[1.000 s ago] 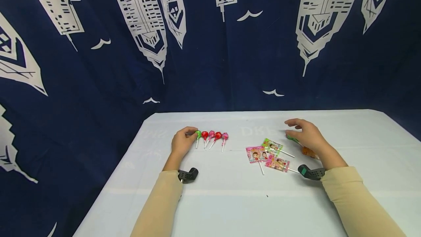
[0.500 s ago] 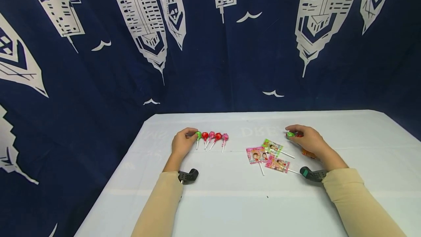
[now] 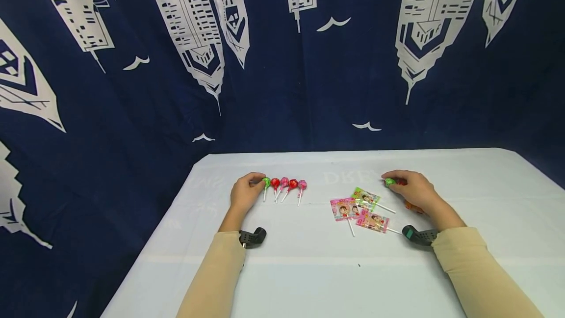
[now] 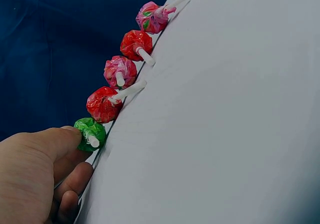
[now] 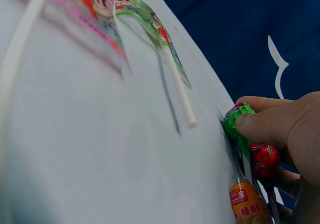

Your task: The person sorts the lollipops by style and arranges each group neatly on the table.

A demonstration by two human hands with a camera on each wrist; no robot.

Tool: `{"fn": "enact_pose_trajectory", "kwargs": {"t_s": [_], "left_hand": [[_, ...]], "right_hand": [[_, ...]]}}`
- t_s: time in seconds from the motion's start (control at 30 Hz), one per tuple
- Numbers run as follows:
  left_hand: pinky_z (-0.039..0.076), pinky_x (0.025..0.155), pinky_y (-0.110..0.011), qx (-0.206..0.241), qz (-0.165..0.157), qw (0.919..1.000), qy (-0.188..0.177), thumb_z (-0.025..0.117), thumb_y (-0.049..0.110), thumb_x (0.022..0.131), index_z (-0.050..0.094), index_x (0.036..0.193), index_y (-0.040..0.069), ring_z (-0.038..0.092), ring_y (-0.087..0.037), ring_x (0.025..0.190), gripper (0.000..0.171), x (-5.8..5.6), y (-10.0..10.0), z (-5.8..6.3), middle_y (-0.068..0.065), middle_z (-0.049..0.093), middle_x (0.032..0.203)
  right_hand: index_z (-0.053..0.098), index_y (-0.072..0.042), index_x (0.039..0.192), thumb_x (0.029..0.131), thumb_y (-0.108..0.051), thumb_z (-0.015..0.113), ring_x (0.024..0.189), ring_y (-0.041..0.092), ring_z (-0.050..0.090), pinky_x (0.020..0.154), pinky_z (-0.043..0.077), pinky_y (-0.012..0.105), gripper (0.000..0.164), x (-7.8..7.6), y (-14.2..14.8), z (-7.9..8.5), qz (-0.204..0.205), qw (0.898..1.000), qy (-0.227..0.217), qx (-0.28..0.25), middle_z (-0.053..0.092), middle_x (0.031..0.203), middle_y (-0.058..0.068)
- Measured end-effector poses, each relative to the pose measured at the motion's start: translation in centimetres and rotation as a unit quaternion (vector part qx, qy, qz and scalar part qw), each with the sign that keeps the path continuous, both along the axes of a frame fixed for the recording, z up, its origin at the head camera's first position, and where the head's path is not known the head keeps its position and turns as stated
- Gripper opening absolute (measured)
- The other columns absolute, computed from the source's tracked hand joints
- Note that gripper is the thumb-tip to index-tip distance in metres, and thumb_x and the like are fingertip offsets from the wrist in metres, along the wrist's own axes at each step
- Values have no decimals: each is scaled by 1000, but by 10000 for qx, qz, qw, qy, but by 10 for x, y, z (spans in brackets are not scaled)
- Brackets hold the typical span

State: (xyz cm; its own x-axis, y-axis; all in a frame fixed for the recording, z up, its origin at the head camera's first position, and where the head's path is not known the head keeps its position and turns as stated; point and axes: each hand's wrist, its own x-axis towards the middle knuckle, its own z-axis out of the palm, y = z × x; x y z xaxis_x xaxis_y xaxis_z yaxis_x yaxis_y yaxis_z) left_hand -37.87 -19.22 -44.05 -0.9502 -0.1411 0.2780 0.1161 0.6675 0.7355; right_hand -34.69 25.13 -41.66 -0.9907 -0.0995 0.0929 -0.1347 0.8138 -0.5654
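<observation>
My left hand [image 3: 245, 194] pinches the round head of a green lollipop [image 4: 90, 134] between thumb and fingers, at the left end of a row. Beside it lie a red lollipop [image 4: 104, 104], a pink lollipop [image 4: 120, 71], another red one and another pink one, heads away from me. On the right, my right hand [image 3: 417, 191] holds a second green lollipop [image 5: 239, 124], thumb on its wrapper and fingers behind. Close against it, partly behind the fingers, is a dark red lollipop [image 5: 264, 160]. An orange wrapped candy [image 5: 248, 204] lies just below, mostly hidden by the hand in the head view.
Between the hands are flat lollipops in printed wrappers: a green one [image 3: 365, 198], a pink one [image 3: 345, 208] and another pink one [image 3: 373, 220], overlapping. They lie on a white table [image 3: 309, 278]. A dark blue cloth [image 3: 273, 126] with white building prints hangs behind.
My right hand's spread fingers have come down and closed on the green lollipop, whose head now shows at the fingertips. The left hand stays at its green lollipop.
</observation>
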Motion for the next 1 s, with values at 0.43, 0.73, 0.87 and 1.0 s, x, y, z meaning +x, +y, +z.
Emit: {"fn": "enact_pose_trajectory", "kwargs": {"t_s": [0.43,0.73,0.87,1.0], "left_hand": [[44,73,-28,-52,18,10000,48,71,24,91,76,109,21,63,-14,80,19,0,1,0,0,76,110],[43,72,-28,-65,14,10000,50,71,26,91,76,109,22,61,-14,80,19,-1,1,-1,1,76,110],[43,72,-28,-63,10,10000,44,71,26,91,75,109,22,61,-14,80,19,-1,0,-1,1,75,110],[43,73,-28,-59,12,10000,22,71,27,92,75,110,23,61,-15,81,19,0,0,-1,0,75,111]], "right_hand": [[63,-10,132,97,-22,63,124,51,46,98,33,71,37,0,2,-1,-28,10000,44,-10,50,141,32],[63,-9,132,97,-25,63,124,48,47,101,32,69,38,1,0,-1,-84,9997,81,-194,53,139,29],[62,-9,132,97,-27,63,116,43,50,99,35,66,39,2,-2,0,-92,9994,67,-338,58,132,26],[62,-8,132,97,-28,64,112,39,52,97,39,62,40,3,-3,0,-126,9986,130,-500,60,127,24]]}}
